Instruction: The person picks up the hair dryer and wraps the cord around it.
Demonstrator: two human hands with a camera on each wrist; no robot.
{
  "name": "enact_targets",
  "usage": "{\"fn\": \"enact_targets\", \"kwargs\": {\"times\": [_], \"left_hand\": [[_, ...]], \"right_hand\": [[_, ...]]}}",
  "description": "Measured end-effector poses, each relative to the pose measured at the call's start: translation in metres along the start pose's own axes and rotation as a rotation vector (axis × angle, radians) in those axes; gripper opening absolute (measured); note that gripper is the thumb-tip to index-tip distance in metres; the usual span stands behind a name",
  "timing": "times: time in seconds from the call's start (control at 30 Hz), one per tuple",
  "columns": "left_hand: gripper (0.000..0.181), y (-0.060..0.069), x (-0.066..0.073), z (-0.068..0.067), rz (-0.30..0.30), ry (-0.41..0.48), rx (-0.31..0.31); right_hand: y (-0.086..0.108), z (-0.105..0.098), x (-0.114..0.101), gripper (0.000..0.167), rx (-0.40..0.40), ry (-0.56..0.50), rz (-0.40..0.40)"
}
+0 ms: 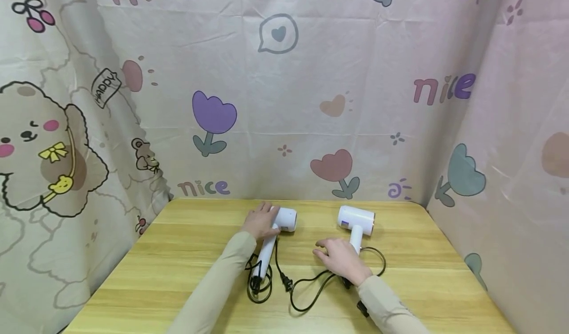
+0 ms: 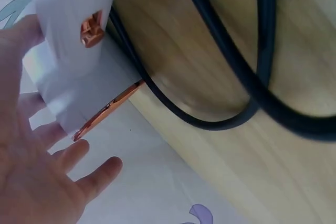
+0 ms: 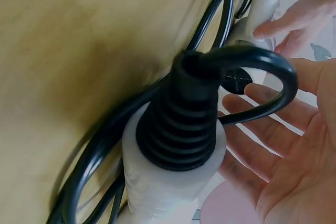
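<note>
Two white hair dryers lie on the wooden table. On the left dryer point(image 1: 286, 220) the left hand point(image 1: 260, 221) rests at the back of the barrel where the handle joins. In the left wrist view its fingers point(image 2: 100, 178) are spread beside the white body point(image 2: 68, 30). The right hand point(image 1: 343, 259) is over the handle of the right dryer point(image 1: 357, 220). In the right wrist view, that hand point(image 3: 294, 150) has loosely extended fingers beside the handle point(image 3: 163, 195) and its black ribbed cord sleeve point(image 3: 178, 121); contact is unclear.
Black cords point(image 1: 306, 308) loop over the table point(image 1: 178, 255) between and around the dryers. One black plug point(image 1: 286, 281) lies between them, and another black piece point(image 1: 362, 308) is by the right sleeve. A printed curtain point(image 1: 284, 102) hangs behind and at both sides.
</note>
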State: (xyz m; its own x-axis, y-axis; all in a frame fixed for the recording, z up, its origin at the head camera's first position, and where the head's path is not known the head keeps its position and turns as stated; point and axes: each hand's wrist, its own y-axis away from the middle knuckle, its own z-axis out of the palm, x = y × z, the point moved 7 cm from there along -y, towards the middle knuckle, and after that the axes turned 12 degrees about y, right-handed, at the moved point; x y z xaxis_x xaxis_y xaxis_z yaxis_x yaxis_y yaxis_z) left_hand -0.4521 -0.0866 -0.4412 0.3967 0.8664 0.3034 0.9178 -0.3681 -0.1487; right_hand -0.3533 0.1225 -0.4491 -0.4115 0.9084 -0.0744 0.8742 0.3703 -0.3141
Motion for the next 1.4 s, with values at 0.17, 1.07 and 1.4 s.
{"fn": "enact_targets", "kwargs": {"times": [0.17, 1.07, 1.4], "left_hand": [[0.075, 0.000, -0.009, 0.000, -0.040, -0.045, 0.055], [0.080, 0.039, -0.107, -0.027, -0.446, 0.257, 0.126], [0.086, 0.065, -0.102, -0.055, -0.502, 0.497, 0.395]], "right_hand": [[-0.001, 0.005, -0.003, 0.030, -0.021, -0.018, -0.016], [-0.001, 0.004, -0.006, 0.030, -0.047, -0.108, -0.041], [-0.006, 0.006, -0.009, 0.057, -0.095, -0.313, 0.061]]}}
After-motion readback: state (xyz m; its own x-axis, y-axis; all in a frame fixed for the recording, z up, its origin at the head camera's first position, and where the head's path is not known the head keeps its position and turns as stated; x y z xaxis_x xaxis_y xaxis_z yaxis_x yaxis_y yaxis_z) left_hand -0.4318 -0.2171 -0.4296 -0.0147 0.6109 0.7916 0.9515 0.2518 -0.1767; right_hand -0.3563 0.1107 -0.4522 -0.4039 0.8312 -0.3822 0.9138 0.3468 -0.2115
